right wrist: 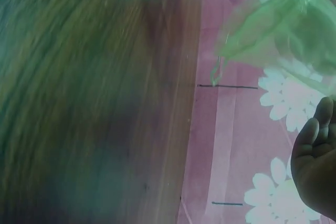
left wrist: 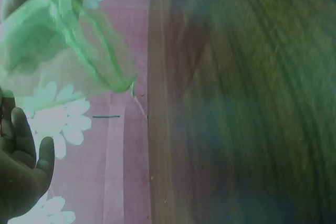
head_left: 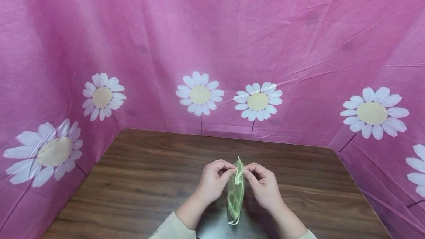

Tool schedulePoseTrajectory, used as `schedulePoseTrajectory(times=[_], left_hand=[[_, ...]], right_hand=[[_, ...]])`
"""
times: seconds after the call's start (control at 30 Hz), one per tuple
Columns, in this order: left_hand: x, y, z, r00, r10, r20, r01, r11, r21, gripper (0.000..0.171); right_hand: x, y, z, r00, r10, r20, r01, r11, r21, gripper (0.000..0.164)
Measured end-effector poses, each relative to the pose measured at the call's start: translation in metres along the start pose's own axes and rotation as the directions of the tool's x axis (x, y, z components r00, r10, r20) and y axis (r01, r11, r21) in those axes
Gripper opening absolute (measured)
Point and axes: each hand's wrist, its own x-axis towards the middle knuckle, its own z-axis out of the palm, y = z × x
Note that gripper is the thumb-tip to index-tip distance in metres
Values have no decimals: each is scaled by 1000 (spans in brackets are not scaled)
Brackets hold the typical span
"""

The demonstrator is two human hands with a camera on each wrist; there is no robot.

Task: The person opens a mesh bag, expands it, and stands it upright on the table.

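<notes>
A sheer light-green drawstring pouch [head_left: 235, 199] hangs between my two hands above the table in the head view. On one side of its upper part, my left hand [head_left: 213, 180] pinches the fabric between thumb and fingers. My right hand [head_left: 264, 186] pinches the opposite side the same way. Pale cord ends dangle from the pouch's near, lower end. Both wrist views show the see-through pouch [left wrist: 31, 43] held up off the table. A darker shape shows through the cloth there; I cannot tell whether it is inside or behind.
A dark brown wood-grain table [head_left: 149, 172] lies beneath my hands. Around its back and sides hangs a pink cloth [head_left: 212, 28] printed with white daisies, meeting the table's far edge.
</notes>
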Motion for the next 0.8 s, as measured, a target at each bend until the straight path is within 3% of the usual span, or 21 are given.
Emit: schedulePoseTrajectory(times=[0.13, 0.3, 0.6, 0.7, 0.8], left_hand=[[2, -1, -7, 999, 21, 33, -23, 998, 51, 4], [2, -3, -15, 996, 56, 75, -70, 979, 194, 6], [3, -5, -24, 980, 171, 102, -197, 898, 393, 7], [2, -5, -23, 972, 204, 119, -235, 880, 413, 6], [1, -5, -22, 960, 239, 149, -281, 858, 431, 4]], right_hand=[[0, 2, -7, 999, -30, 38, 32, 998, -46, 17], [0, 0, -16, 993, -55, 104, 71, 986, -153, 19], [1, 7, -25, 974, -175, 145, 213, 924, -317, 25], [0, 6, -28, 973, -165, 164, 210, 924, -319, 25], [1, 4, -32, 978, -115, 174, 161, 946, -280, 23]])
